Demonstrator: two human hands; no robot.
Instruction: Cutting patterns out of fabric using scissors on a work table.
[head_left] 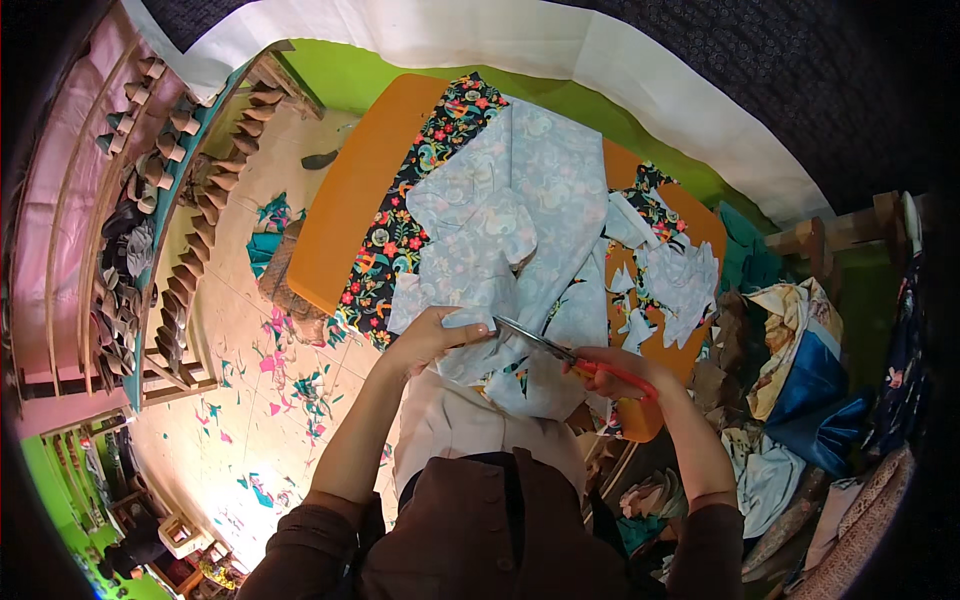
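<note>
A floral fabric [510, 200], black with bright flowers on one face and pale on the other, covers much of an orange table [345, 205] and hangs over its near edge. My left hand [437, 338] pinches the fabric near that edge, thumb on top. In my right hand [618, 372] is a pair of scissors [545, 343] with red handles, fingers wrapped round the grips. Its blades point left into the fabric, close to my left thumb. Whether the blades are apart is hard to make out.
Jagged fabric scraps [680, 285] lie on the table's right side. To the left, racks hold several wooden shoe forms [190, 265]. Coloured offcuts [300, 400] litter the tiled floor. Heaped cloth [810, 380] lies at the right. A white curtain [480, 40] hangs behind the table.
</note>
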